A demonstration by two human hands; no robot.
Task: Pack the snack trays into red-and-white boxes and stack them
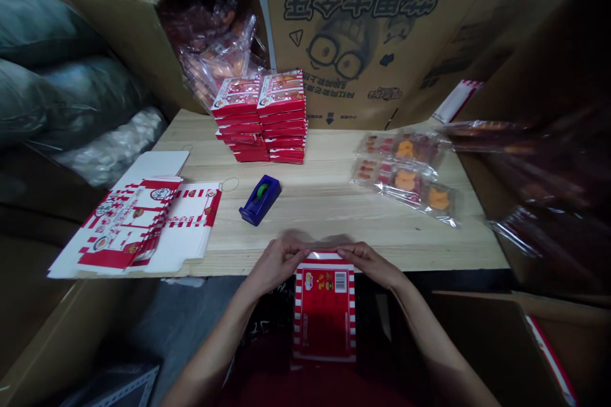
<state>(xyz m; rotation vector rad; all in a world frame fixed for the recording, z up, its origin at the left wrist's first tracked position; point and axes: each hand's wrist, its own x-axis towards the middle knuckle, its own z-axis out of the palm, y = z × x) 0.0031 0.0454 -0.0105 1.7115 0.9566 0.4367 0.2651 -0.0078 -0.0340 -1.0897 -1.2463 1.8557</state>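
Both hands are on one red box (pixel 325 318), its barcode side turned up and its white-checked sides running down towards the lap; it lies in front of the body at the near edge of the table (pixel 315 197), most of it below that edge. The left hand (pixel 281 261) has its thumb and fingers closed narrowly on the top left corner, and the right hand (pixel 367 261) pinches the top right corner in the same way, so the grip is tight at both ends of the top edge. Beyond the left hand, near the middle of the table, sits a blue dispenser (pixel 260 201) with a green core. Behind it rises a stack (pixel 270 117) of red and white boxes in two columns side by side, just in front of an open carton (pixel 119 19) crammed with clear pouches (pixel 214 63). On the left end of the table, flat blanks (pixel 128 222) lie in overlapping piles, some with the print up and some showing white. Clear packs (pixel 405 178) with orange and red pieces lie overlapping on the right side of the table, beyond the right hand and well apart from it. A big printed cardboard panel (pixel 377 44) stands along the back
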